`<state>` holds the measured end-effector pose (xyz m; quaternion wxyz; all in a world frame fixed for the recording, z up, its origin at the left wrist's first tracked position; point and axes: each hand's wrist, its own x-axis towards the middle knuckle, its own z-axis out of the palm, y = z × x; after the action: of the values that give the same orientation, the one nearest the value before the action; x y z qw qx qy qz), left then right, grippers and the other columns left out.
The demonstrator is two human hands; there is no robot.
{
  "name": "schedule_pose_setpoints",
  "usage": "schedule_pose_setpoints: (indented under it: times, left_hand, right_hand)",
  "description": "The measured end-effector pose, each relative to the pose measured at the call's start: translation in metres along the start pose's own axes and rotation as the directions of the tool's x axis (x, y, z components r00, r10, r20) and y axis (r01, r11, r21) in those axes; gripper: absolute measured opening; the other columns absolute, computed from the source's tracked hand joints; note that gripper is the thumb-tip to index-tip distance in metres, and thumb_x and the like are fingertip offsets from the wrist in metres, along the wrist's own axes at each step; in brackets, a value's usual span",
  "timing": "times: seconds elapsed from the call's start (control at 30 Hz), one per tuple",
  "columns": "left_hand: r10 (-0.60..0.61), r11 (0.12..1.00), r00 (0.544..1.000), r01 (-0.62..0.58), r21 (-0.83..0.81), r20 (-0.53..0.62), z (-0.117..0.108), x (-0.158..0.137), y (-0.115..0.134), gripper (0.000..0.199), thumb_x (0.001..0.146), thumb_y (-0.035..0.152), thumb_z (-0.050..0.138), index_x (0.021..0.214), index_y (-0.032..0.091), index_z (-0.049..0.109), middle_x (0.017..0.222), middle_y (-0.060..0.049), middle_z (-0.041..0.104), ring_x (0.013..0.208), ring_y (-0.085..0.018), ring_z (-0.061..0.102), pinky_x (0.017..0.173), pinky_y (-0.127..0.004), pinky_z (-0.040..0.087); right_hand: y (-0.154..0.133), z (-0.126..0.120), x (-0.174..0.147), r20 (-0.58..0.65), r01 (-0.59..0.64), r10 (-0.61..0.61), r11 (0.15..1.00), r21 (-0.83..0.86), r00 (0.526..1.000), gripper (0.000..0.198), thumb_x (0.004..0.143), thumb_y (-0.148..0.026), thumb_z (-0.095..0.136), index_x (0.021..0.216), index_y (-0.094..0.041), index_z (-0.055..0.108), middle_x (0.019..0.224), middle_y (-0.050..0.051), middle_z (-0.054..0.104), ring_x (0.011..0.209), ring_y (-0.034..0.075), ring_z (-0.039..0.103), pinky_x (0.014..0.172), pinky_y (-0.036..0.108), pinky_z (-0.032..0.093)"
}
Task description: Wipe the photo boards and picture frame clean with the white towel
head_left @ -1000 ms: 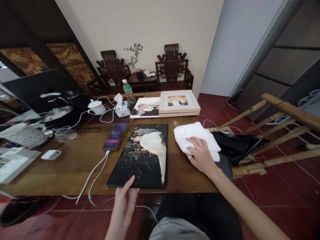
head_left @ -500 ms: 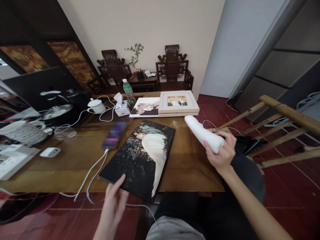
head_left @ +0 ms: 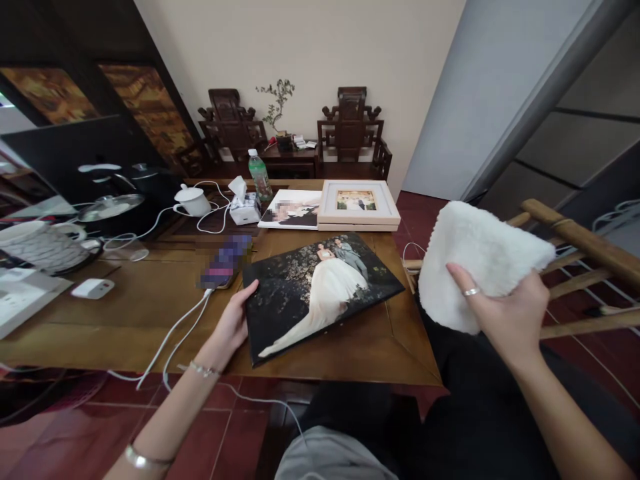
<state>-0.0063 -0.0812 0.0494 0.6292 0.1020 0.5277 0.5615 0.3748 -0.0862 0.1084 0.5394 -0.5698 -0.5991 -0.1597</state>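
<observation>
A dark wedding photo panel is tilted over the front of the wooden table. My left hand grips its left edge, thumb on the front face and fingers behind it. To the right, past the table's corner, my right hand holds up a fluffy white cloth, with the thumb pressed on its near side. The cloth is spread out, with a faint greyish patch on it, and is apart from the panel.
Behind the panel lie a framed picture and another photo panel. A phone with a white cable, tissue box, green bottle, lidded cup and charger stand leftward. A wooden chair is at right.
The photo panel has turned clockwise and shifted right, with my left hand moving up along with it. My right hand has moved right, and the cloth, bunched before, is now spread open.
</observation>
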Motion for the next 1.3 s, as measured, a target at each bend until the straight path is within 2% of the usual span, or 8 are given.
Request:
schedule_pose_setpoints:
  times: [0.27, 0.43, 0.6, 0.7, 0.8, 0.93, 1.13, 1.3]
  left_hand:
    - [-0.078, 0.99, 0.988, 0.061, 0.126, 0.135, 0.023, 0.048, 0.018, 0.024, 0.088, 0.023, 0.055, 0.101, 0.008, 0.069, 0.067, -0.01, 0.073, 0.051, -0.02, 0.068, 0.056, -0.03, 0.059]
    - [-0.095, 0.977, 0.978, 0.057, 0.203, 0.185, 0.033, 0.071, 0.02, 0.026, 0.086, 0.029, 0.057, 0.098, 0.009, 0.069, 0.068, -0.011, 0.073, 0.053, -0.022, 0.069, 0.058, -0.032, 0.059]
    - [-0.04, 0.941, 0.975, -0.037, 0.336, 0.22, 0.042, 0.084, 0.023, 0.026, 0.079, 0.032, 0.065, 0.093, 0.01, 0.07, 0.075, -0.012, 0.074, 0.058, -0.022, 0.07, 0.06, -0.031, 0.058]
    - [0.053, 0.899, 0.959, -0.167, 0.405, 0.278, 0.045, 0.089, 0.022, 0.026, 0.072, 0.029, 0.074, 0.09, 0.011, 0.069, 0.077, -0.01, 0.074, 0.058, -0.018, 0.068, 0.059, -0.026, 0.056]
    - [0.087, 0.853, 0.939, -0.242, 0.463, 0.332, 0.046, 0.095, 0.02, 0.038, 0.061, 0.028, 0.082, 0.093, 0.012, 0.069, 0.085, -0.01, 0.074, 0.066, -0.018, 0.069, 0.062, -0.025, 0.055]
    - [0.205, 0.739, 0.918, -0.374, 0.561, 0.341, 0.048, 0.104, 0.019, 0.05, 0.055, 0.04, 0.084, 0.092, 0.009, 0.069, 0.094, -0.014, 0.073, 0.072, -0.021, 0.069, 0.065, -0.029, 0.054]
    - [0.476, 0.303, 0.805, -0.527, 0.794, 0.353, 0.049, 0.107, 0.025, 0.051, 0.055, 0.052, 0.079, 0.085, 0.012, 0.071, 0.088, -0.013, 0.073, 0.077, -0.026, 0.067, 0.064, -0.029, 0.047]
    - [0.485, 0.035, 0.739, -0.55, 0.834, 0.467, 0.048, 0.096, 0.033, 0.049, 0.059, 0.059, 0.074, 0.082, 0.016, 0.071, 0.077, -0.009, 0.071, 0.069, -0.023, 0.063, 0.061, -0.028, 0.041]
  right_hand:
    - [0.021, 0.031, -0.007, 0.261, 0.323, -0.276, 0.934, -0.157, 0.925, 0.025, 0.078, -0.042, 0.063, 0.076, -0.019, 0.056, 0.072, 0.009, 0.062, 0.07, 0.027, 0.06, 0.062, 0.037, 0.047]
    - [0.022, 0.055, -0.005, 0.449, 0.549, -0.503, 0.835, 0.034, 0.738, 0.014, 0.078, -0.009, 0.05, 0.07, -0.02, 0.052, 0.1, 0.015, 0.056, 0.092, 0.027, 0.055, 0.071, 0.038, 0.049]
    - [0.01, 0.073, -0.011, 0.551, 0.6, -0.586, 0.779, 0.18, 0.595, 0.028, 0.072, 0.006, 0.044, 0.063, -0.018, 0.055, 0.135, 0.012, 0.049, 0.119, 0.03, 0.045, 0.086, 0.048, 0.049]
    - [0.006, 0.085, -0.027, 0.591, 0.594, -0.599, 0.769, 0.236, 0.541, 0.032, 0.072, 0.008, 0.042, 0.073, -0.017, 0.061, 0.138, 0.012, 0.049, 0.126, 0.03, 0.043, 0.093, 0.053, 0.045]
    - [0.004, 0.093, -0.042, 0.633, 0.57, -0.561, 0.792, 0.221, 0.533, 0.04, 0.068, 0.011, 0.039, 0.081, -0.017, 0.064, 0.136, 0.012, 0.052, 0.131, 0.03, 0.039, 0.099, 0.056, 0.04]
    - [0.002, 0.1, -0.049, 0.618, 0.532, -0.528, 0.822, 0.201, 0.583, 0.046, 0.064, 0.011, 0.037, 0.088, -0.018, 0.064, 0.134, 0.011, 0.054, 0.13, 0.03, 0.04, 0.101, 0.057, 0.038]
    - [-0.002, 0.107, -0.054, 0.579, 0.519, -0.524, 0.833, 0.193, 0.625, 0.047, 0.064, 0.01, 0.037, 0.09, -0.018, 0.064, 0.132, 0.012, 0.055, 0.129, 0.03, 0.042, 0.101, 0.058, 0.037]
    - [-0.003, 0.109, -0.057, 0.563, 0.491, -0.51, 0.848, 0.201, 0.65, 0.045, 0.063, 0.008, 0.04, 0.09, -0.017, 0.066, 0.132, 0.014, 0.055, 0.129, 0.031, 0.042, 0.101, 0.058, 0.036]
